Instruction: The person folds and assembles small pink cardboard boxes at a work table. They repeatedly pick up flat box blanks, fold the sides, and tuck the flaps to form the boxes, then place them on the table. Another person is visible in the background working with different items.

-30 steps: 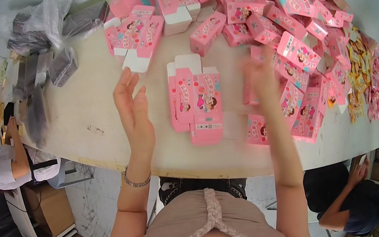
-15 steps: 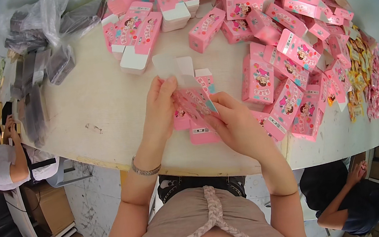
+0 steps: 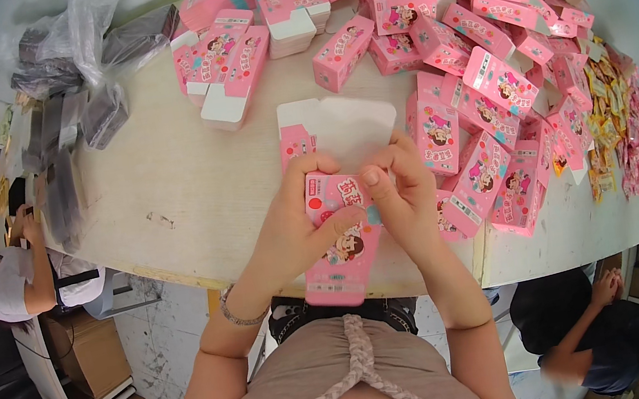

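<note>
A pink printed carton (image 3: 339,272) lies between my two hands, its printed front facing up and its lower end reaching over the table's near edge. My left hand (image 3: 291,232) grips its left side, thumb across the front. On its upper right side my right hand (image 3: 401,191) closes, with the fingers bent and the thumb near the top edge. Just beyond the hands, a white carton panel (image 3: 354,124) with a narrow pink side shows; whether it belongs to the held carton I cannot tell, since my fingers cover the join.
Flat pink cartons (image 3: 233,64) lie stacked at the far middle. A heap of made-up pink boxes (image 3: 441,128) fills the right, beside yellow and pink sachets (image 3: 603,116). Dark packs in clear plastic (image 3: 104,112) stand at the far left. Other people sit left (image 3: 6,283) and right (image 3: 594,323).
Both hands have come nearer to me, and the carton that was tilted and blurred between them now lies face up. My left hand has shifted from the white flap to the carton's side.
</note>
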